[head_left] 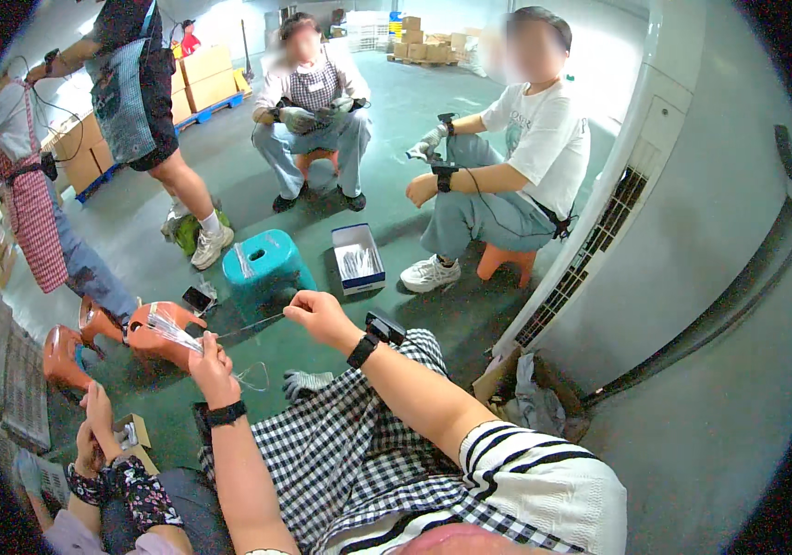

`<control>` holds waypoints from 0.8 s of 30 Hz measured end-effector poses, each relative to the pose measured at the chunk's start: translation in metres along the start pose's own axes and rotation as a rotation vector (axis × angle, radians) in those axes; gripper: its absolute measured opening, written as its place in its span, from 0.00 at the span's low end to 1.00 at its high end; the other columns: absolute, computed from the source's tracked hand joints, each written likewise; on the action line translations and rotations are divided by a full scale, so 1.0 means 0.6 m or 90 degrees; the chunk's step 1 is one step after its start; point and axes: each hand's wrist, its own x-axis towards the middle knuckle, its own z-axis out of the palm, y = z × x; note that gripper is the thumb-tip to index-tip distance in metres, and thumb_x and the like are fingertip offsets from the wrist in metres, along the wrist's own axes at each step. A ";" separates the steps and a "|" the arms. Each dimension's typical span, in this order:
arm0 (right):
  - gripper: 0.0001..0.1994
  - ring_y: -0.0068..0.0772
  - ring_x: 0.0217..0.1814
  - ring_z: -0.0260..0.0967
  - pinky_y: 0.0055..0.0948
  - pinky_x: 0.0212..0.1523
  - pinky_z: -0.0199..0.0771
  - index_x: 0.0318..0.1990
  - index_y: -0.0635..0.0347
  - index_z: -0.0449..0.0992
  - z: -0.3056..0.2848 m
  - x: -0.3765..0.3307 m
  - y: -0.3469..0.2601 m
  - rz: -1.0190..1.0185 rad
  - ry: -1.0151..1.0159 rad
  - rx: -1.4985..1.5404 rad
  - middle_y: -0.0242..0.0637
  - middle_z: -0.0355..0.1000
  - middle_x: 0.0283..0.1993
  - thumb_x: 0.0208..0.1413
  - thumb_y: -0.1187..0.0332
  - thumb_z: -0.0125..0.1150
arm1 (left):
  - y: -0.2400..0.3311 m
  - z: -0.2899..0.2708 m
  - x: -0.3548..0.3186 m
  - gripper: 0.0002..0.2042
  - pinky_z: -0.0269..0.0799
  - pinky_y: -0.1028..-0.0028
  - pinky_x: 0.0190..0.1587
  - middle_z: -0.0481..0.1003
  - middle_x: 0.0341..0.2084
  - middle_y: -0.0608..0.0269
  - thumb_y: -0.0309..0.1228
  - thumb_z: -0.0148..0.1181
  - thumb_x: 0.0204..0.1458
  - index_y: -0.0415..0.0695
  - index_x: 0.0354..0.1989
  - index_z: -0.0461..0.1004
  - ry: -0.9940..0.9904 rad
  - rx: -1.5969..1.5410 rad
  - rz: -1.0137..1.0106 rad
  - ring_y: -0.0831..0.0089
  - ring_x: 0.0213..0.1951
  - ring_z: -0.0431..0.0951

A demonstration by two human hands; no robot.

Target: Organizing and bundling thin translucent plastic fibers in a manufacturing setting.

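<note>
Pinching thin clear plastic strand [252,324] taut between both hands: left hand [211,356] also gripping clear strand bundle [172,328], right hand [317,313] apart, above green floor [322,351].

Green floor [414,102] carries teal stool [264,264], open box [359,259], orange stools [160,335], grey glove [308,382], phone [197,299], stacked cartons [203,76].
</note>
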 end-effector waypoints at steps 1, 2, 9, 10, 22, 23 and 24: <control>0.11 0.27 0.24 0.64 0.28 0.27 0.65 0.26 0.65 0.72 -0.002 0.000 -0.002 -0.005 0.010 0.014 0.39 0.68 0.21 0.47 0.64 0.60 | 0.000 0.001 0.002 0.07 0.46 0.86 0.12 0.57 0.15 0.75 0.32 0.52 0.55 0.43 0.29 0.64 0.008 -0.004 0.005 0.88 0.12 0.53; 0.11 0.26 0.24 0.64 0.28 0.27 0.65 0.26 0.65 0.72 -0.004 0.002 -0.007 -0.012 0.017 0.028 0.38 0.68 0.21 0.47 0.64 0.60 | 0.002 0.000 0.002 0.07 0.46 0.85 0.12 0.57 0.15 0.75 0.32 0.52 0.55 0.43 0.29 0.63 0.018 -0.009 0.013 0.88 0.12 0.53; 0.10 0.14 0.25 0.55 0.16 0.24 0.57 0.42 0.59 0.67 -0.121 -0.046 -0.181 -0.094 0.121 0.387 0.25 0.62 0.29 0.53 0.72 0.54 | -0.004 -0.015 0.004 0.07 0.48 0.86 0.12 0.60 0.16 0.74 0.31 0.54 0.53 0.45 0.30 0.63 0.045 -0.024 0.016 0.89 0.13 0.55; 0.10 0.15 0.26 0.55 0.17 0.24 0.57 0.43 0.61 0.66 -0.141 -0.076 -0.222 -0.201 0.117 0.441 0.28 0.63 0.30 0.53 0.75 0.52 | -0.004 -0.002 0.000 0.07 0.48 0.86 0.12 0.60 0.16 0.74 0.31 0.54 0.53 0.45 0.29 0.63 0.022 -0.031 0.011 0.89 0.13 0.55; 0.07 0.25 0.57 0.56 0.48 0.50 0.55 0.39 0.39 0.76 -0.110 -0.244 -0.465 -0.804 -0.055 0.747 0.18 0.67 0.48 0.51 0.64 0.59 | -0.012 -0.005 0.007 0.08 0.48 0.85 0.12 0.59 0.14 0.74 0.32 0.53 0.54 0.43 0.26 0.65 0.010 -0.026 -0.005 0.88 0.12 0.54; 0.05 0.27 0.55 0.59 0.48 0.48 0.58 0.36 0.40 0.76 -0.130 -0.278 -0.491 -0.544 -0.077 0.682 0.21 0.67 0.47 0.51 0.62 0.58 | -0.013 -0.010 0.006 0.08 0.47 0.85 0.12 0.59 0.15 0.74 0.32 0.53 0.54 0.43 0.26 0.65 0.007 -0.026 -0.002 0.88 0.12 0.54; 0.04 0.29 0.53 0.60 0.45 0.44 0.63 0.35 0.40 0.76 -0.124 -0.272 -0.486 -0.538 -0.107 0.711 0.22 0.67 0.47 0.51 0.60 0.58 | -0.013 -0.014 0.002 0.08 0.47 0.85 0.12 0.59 0.15 0.74 0.32 0.53 0.54 0.43 0.26 0.65 0.011 -0.027 -0.001 0.88 0.12 0.54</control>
